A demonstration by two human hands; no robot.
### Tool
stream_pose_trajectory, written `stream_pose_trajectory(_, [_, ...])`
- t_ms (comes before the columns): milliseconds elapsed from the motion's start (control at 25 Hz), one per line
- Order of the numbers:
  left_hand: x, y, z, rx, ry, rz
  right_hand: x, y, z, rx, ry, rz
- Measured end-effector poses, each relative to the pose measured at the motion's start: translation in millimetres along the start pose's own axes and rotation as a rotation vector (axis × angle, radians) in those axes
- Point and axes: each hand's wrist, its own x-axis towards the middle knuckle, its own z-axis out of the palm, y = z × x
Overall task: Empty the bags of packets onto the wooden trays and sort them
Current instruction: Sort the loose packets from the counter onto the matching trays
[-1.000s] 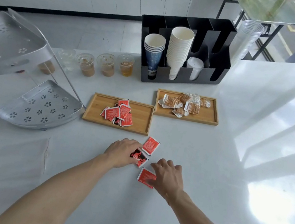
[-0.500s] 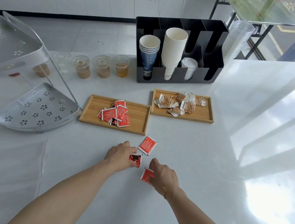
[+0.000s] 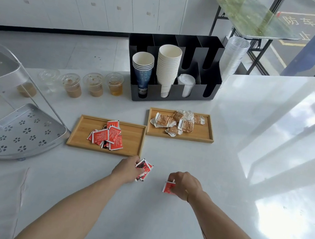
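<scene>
Left arm: bare forearm, entering from the lower left and reaching forward and to the right. Left hand [image 3: 127, 170]: back of the hand up, fingers curled and closed around a few red packets [image 3: 144, 169].

Right arm: bare forearm, entering from the lower right and angled forward and to the left. Right hand [image 3: 185, 185]: knuckles up, fingers bent under, pinching one red packet [image 3: 168, 188]. The two hands sit near each other, not touching.

Packet print [image 3: 100, 137] too small to read; metal rack [image 3: 13, 132] cut off left.
</scene>
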Motion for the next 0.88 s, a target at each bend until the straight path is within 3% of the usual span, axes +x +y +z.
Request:
stream_pose_trajectory(200, [15.3,15.0,15.6,-0.039,0.104,-0.066,13.6,13.2,-12.4,0.001,0.007,-0.009])
stream_pose_trajectory(360, [13.5,22.8,29.4,0.105,0.161,-0.110,17.2,31.6,-9.5,-0.047,0.001,0.005])
stream_pose_trajectory(680, [14.6,28.4,30.0,0.190,0.074,-0.119,16.6,50.6,-10.9,-0.067,-0.031,0.053])
stream_pose_trajectory(880, [3.8,19.2,19.2,0.216,0.010,-0.038,12.8,37.3,-12.5,-0.084,-0.052,0.047])
